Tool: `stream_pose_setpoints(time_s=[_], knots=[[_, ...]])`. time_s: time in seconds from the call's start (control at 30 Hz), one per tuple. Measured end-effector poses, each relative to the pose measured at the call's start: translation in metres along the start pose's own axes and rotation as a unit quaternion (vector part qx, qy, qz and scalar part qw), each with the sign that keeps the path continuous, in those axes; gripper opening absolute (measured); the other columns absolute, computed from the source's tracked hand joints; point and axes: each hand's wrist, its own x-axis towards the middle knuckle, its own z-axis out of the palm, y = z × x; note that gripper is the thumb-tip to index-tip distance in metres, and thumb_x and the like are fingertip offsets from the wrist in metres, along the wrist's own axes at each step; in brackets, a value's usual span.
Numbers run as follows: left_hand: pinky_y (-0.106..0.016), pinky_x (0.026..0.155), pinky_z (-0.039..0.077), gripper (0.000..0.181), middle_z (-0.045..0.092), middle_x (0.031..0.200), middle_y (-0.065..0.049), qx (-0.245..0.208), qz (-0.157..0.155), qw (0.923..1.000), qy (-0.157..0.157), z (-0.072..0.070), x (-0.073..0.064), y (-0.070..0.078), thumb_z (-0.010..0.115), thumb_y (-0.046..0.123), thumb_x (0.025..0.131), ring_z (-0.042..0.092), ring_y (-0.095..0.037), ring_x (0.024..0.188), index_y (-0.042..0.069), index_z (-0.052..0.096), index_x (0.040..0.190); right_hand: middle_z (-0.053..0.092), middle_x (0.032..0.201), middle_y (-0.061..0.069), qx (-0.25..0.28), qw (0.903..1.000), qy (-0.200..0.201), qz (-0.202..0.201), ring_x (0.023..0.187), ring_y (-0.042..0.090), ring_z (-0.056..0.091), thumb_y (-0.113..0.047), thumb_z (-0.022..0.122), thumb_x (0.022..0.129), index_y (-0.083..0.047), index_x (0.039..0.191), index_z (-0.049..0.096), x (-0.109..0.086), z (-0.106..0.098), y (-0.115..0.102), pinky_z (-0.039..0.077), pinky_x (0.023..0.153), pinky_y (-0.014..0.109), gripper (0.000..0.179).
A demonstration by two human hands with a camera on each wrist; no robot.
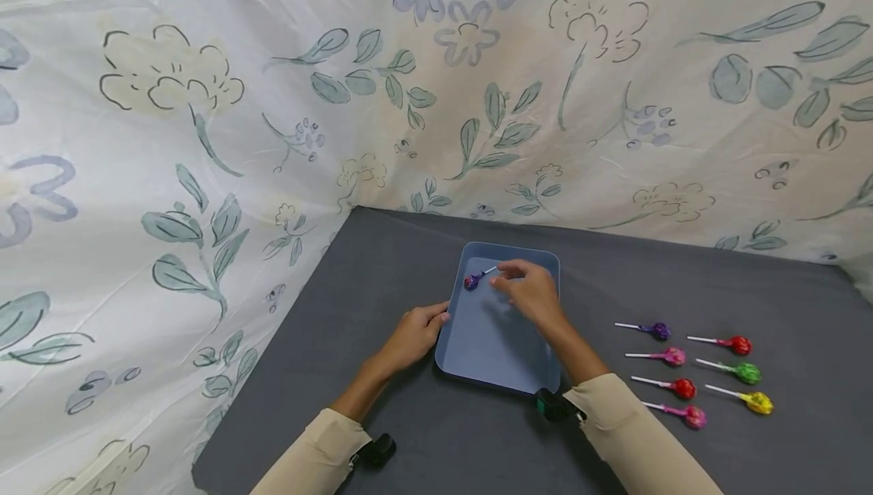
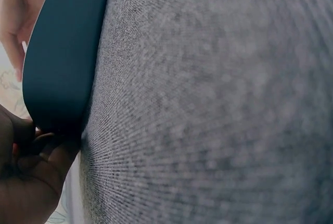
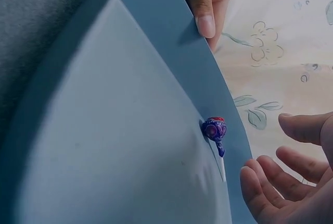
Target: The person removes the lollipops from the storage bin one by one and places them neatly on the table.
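A purple-wrapped lollipop [image 1: 472, 281] with a white stick lies in the upper left of the blue tray [image 1: 487, 343]; the right wrist view shows the lollipop [image 3: 215, 129] close to the tray's side wall. Over the tray hovers my right hand [image 1: 532, 294], near the stick's end. Its thumb and fingers are apart with nothing between them. My left hand [image 1: 412, 336] grips the tray's left side, with the thumb at the rim and fingers against the outer wall, as the left wrist view also shows.
Right of the tray, several lollipops lie in two columns on the dark grey cloth, among them a purple lollipop [image 1: 660, 330], a green lollipop [image 1: 748, 372] and a yellow lollipop [image 1: 758, 402]. A floral curtain [image 1: 436, 101] hangs behind and to the left.
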Motion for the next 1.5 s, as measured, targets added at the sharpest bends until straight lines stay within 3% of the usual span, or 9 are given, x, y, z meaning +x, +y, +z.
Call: stream_pose_setpoints(time_s=[0.33,0.6,0.9,1.03,1.5], knots=[[-0.052,0.113,0.049,0.040,0.060,0.148,-0.022,-0.006,0.000,1.0000,0.006,0.002,0.003,0.002,0.050,0.011,0.113,0.058,-0.029,0.137,-0.009,0.056,0.147,0.074,0.119,0.013,-0.019,0.9997,-0.012,-0.012,0.101,0.032,0.071,-0.025,0.078,0.098,-0.003,0.132,0.072,0.017,0.009,-0.006,0.060,0.080,0.039,0.041],[-0.053,0.114,0.048,0.041,0.060,0.149,-0.022,-0.012,-0.006,0.9999,0.005,0.003,0.002,0.003,0.049,0.011,0.113,0.059,-0.028,0.134,-0.010,0.055,0.147,0.076,0.118,0.016,-0.039,0.9988,-0.018,-0.022,0.116,0.036,0.066,-0.019,0.079,0.096,-0.002,0.127,0.074,0.026,0.018,-0.003,0.054,0.093,0.050,0.036],[-0.044,0.098,0.054,0.040,0.061,0.147,-0.021,0.000,-0.004,0.9999,0.012,0.004,0.003,0.001,0.049,0.012,0.113,0.063,-0.024,0.114,-0.010,0.056,0.147,0.076,0.119,0.016,-0.046,0.9984,-0.025,-0.019,0.115,0.035,0.067,-0.018,0.081,0.095,-0.004,0.125,0.076,0.034,0.026,0.001,0.055,0.092,0.049,0.033],[-0.047,0.104,0.053,0.040,0.061,0.147,-0.021,0.003,-0.001,0.9999,0.011,0.004,0.003,0.001,0.050,0.012,0.113,0.063,-0.023,0.117,-0.009,0.057,0.147,0.076,0.122,0.016,-0.047,0.9983,-0.028,-0.019,0.118,0.036,0.066,-0.017,0.081,0.095,-0.005,0.124,0.077,0.036,0.029,0.002,0.054,0.094,0.050,0.032],[-0.037,0.091,0.051,0.039,0.066,0.143,-0.017,0.018,0.004,0.9997,0.017,0.005,0.004,-0.002,0.051,0.013,0.113,0.064,-0.021,0.107,-0.006,0.059,0.147,0.076,0.124,0.016,-0.065,0.9963,-0.051,-0.024,0.118,0.035,0.068,-0.018,0.082,0.095,-0.005,0.125,0.077,0.041,0.036,0.004,0.057,0.091,0.048,0.034]])
